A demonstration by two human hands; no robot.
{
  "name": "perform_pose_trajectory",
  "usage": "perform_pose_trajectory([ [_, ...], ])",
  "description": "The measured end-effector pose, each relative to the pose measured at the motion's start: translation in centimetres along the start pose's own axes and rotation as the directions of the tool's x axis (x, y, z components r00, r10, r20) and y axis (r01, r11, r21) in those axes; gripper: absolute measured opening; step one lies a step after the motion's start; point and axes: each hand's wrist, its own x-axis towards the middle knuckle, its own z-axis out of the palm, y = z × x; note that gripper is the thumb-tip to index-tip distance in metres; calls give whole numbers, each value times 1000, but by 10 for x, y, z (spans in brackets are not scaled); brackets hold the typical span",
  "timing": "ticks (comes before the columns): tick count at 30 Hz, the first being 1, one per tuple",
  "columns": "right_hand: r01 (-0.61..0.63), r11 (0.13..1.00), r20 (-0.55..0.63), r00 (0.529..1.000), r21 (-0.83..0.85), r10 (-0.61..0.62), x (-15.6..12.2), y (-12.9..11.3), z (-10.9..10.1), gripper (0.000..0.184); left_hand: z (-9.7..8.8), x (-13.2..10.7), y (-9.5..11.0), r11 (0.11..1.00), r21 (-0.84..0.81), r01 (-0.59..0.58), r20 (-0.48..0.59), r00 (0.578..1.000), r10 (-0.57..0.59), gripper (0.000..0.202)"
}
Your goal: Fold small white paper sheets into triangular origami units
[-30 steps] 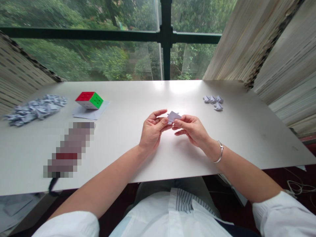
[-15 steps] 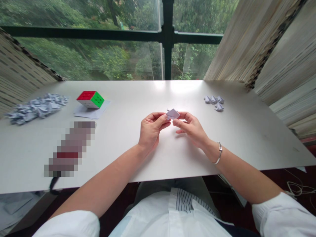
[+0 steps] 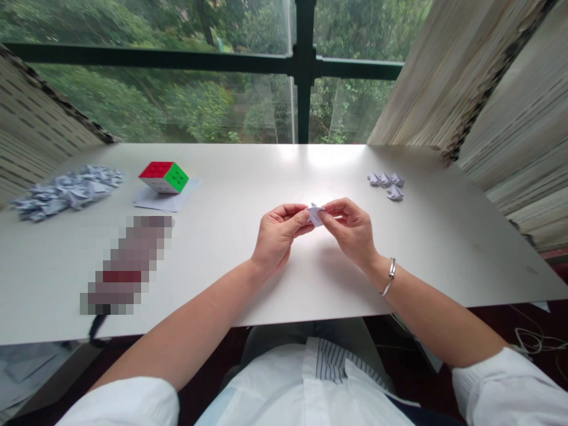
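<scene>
A small folded piece of pale lilac paper (image 3: 315, 213) is pinched between both my hands just above the middle of the white table (image 3: 248, 177). My left hand (image 3: 278, 235) grips its left side with thumb and curled fingers. My right hand (image 3: 352, 229), with a silver bracelet at the wrist, pinches its right side. Most of the paper is hidden by my fingertips.
A few folded paper pieces (image 3: 386, 181) lie at the back right. A heap of folded papers (image 3: 66, 190) sits at the far left. A colour cube (image 3: 164, 177) rests on a paper sheet (image 3: 171, 201). A blurred-out object (image 3: 124, 263) lies left of my arms. Slatted blinds flank the window.
My hands have closed in on the paper, which showed as a flat wider piece before and is now folded smaller and mostly covered by my fingertips.
</scene>
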Motion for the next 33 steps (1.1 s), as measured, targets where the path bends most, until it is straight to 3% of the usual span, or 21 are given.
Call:
perform_pose_trajectory([
  [4, 24, 999, -1, 1000, -29, -24, -1, -2, 0, 16, 1, -1, -1, 1000, -15, 11, -4, 1000, -11, 28],
  [9, 152, 982, 88, 986, -111, -143, -4, -5, -2, 7, 1, -1, 2, 1000, -19, 24, -40, 999, -25, 28],
  [18, 459, 856, 229, 883, -237, -410, 0, 4, -10, 13, -3, 0, 5, 999, 28, 29, -39, 999, -28, 26],
  [27, 531, 780, 327, 840, -332, -433, 2, 5, -14, 16, -4, 1, 2, 998, 67, 19, -61, 998, -15, 24],
  [33, 503, 825, 344, 846, -258, -408, 2, 4, -14, 15, -8, 3, 6, 992, 87, 87, -6, 996, -87, 27],
])
